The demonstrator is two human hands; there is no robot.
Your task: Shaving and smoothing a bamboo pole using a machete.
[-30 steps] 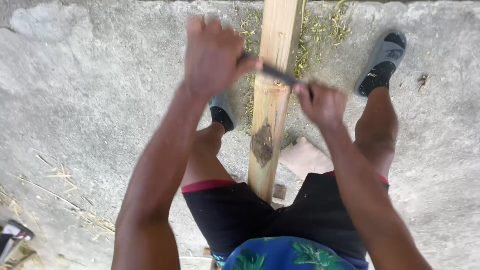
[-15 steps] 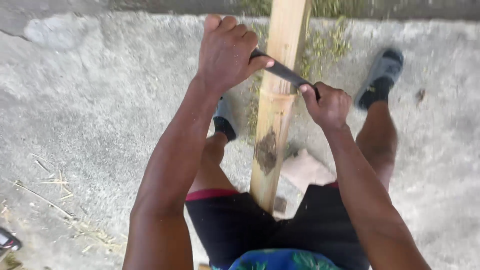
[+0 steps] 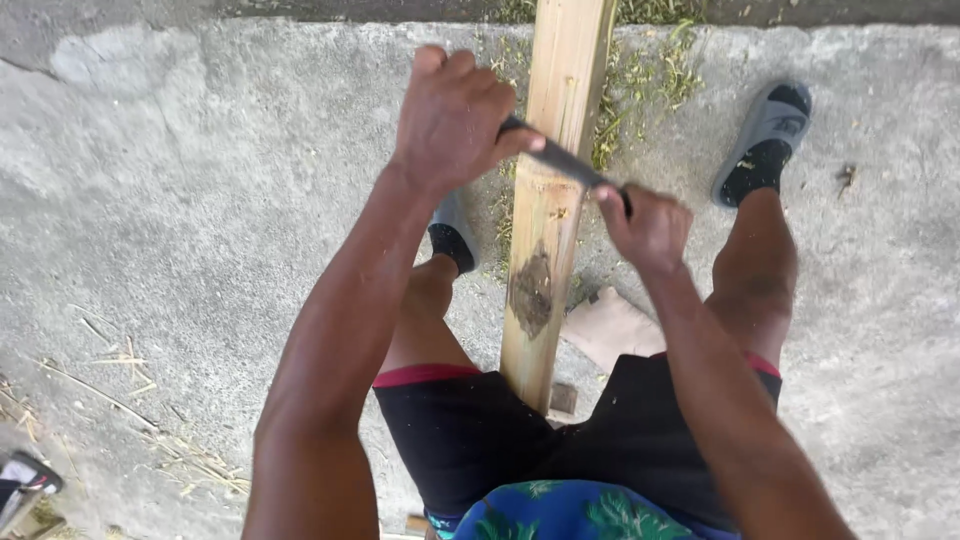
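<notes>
A long pale bamboo pole (image 3: pixel 548 225) runs from between my legs away across the concrete, with a dark knot patch low on it. A dark blade (image 3: pixel 562 160) lies crosswise over the pole. My left hand (image 3: pixel 455 118) is closed on the blade's left end, above and left of the pole. My right hand (image 3: pixel 648 225) grips its right end, just right of the pole. The blade's middle rests on the pole's stripped surface.
I stand on rough grey concrete (image 3: pixel 200 230) in grey slides (image 3: pixel 768 140), one foot each side of the pole. Greenish shavings (image 3: pixel 640 80) lie by the pole's far end. A pale flat piece (image 3: pixel 610 325) lies beside my right leg. Dry stalks (image 3: pixel 110 390) litter the left.
Both hands with the blade have slid a little down the pole toward my body, and the view has shifted slightly.
</notes>
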